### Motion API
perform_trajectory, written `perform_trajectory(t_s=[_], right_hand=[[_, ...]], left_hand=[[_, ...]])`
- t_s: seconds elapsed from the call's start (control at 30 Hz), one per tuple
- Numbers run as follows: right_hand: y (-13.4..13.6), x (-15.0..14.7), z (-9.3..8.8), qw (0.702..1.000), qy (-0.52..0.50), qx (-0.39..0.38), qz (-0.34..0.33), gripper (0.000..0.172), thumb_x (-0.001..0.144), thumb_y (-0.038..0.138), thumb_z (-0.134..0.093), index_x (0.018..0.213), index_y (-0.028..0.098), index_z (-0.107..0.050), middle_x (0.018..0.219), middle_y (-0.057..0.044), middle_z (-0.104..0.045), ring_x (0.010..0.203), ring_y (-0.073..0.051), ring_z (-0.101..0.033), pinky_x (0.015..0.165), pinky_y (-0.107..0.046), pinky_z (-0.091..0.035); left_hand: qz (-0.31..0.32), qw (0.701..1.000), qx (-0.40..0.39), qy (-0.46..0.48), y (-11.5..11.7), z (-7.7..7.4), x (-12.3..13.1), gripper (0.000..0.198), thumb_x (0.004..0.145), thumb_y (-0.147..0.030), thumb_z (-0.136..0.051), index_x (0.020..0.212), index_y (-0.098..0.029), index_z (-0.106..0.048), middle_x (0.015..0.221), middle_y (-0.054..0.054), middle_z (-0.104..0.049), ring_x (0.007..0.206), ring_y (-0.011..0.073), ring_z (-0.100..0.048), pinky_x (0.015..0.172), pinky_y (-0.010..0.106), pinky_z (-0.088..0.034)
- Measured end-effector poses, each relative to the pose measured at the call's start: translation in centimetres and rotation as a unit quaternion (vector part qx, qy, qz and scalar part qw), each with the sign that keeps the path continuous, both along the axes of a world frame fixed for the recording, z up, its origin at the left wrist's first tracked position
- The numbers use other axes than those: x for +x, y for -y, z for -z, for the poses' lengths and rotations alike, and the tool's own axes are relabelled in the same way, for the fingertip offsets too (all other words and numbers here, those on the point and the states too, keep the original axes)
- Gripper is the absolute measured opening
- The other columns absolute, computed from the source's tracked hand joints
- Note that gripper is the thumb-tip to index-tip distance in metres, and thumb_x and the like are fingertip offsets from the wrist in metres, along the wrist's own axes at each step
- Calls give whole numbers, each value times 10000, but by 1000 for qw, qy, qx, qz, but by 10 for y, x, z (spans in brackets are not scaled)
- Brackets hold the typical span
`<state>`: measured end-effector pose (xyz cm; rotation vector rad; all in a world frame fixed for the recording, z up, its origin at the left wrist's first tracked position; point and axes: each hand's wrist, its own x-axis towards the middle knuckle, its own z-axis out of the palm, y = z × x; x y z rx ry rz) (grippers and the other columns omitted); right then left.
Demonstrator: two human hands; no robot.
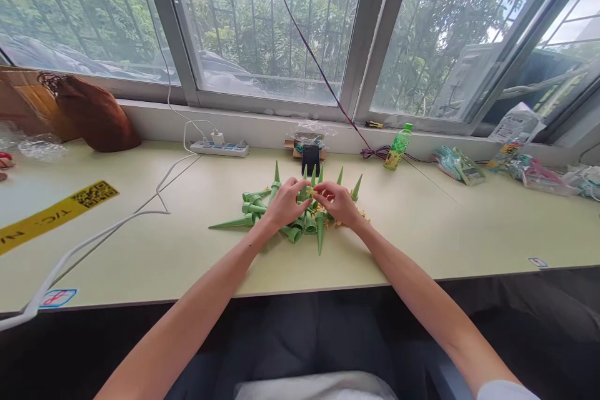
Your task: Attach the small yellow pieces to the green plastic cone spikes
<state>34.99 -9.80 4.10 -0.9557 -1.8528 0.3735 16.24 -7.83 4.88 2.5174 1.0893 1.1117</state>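
Note:
My left hand (287,201) and my right hand (338,201) meet over a pile of green plastic spikes on the table (422,225). Between their closed fingertips is a small yellow plastic piece (312,192), partly hidden by the fingers. The green spikes are hollow cones with wide threaded ends. One long spike (232,222) lies pointing left, and another spike (320,234) points toward me. Several stand upright behind my hands, such as the spike (357,187) at the right. More small yellow pieces (365,217) lie beside my right wrist.
A dark phone (310,159) leans on a small cardboard box (293,149) behind the pile. A green bottle (398,147), bagged items (462,165) and a power strip (220,148) line the window sill. A white cable (140,214) crosses the left side; a brown bag (96,114) stands there.

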Motion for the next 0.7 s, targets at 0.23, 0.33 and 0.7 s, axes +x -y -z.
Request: perform_trajectory(t_s=[0.23, 0.33, 0.7], right_hand=[[-2, 1, 3, 1000, 0, 0, 5, 231, 873, 407, -619, 933, 189, -664, 862, -47, -674, 648, -132, -606, 614, -269, -501], [-3, 1, 3, 1000, -1, 0, 5, 251, 878, 425, -609, 929, 186, -669, 859, -49, -676, 638, -129, -600, 611, -268, -498], [-3, 1, 3, 1000, -3, -16, 17, 320, 888, 480, -582, 924, 180, -686, 837, -54, -684, 626, -135, -602, 598, -266, -493]], left_hand=[[9, 1000, 6, 4, 0, 0, 0, 326, 823, -287, -650, 1139, -234, -591, 947, 12, -515, 575, 95, -483, 656, 271, -453], [11, 1000, 3, 7, 0, 0, 0, 327, 822, -289, -652, 1139, -234, -591, 946, 10, -511, 573, 93, -482, 657, 270, -453], [17, 1000, -2, 19, 1, -1, 0, 316, 827, -319, -655, 1125, -231, -599, 916, 9, -503, 570, 91, -489, 653, 269, -459]])
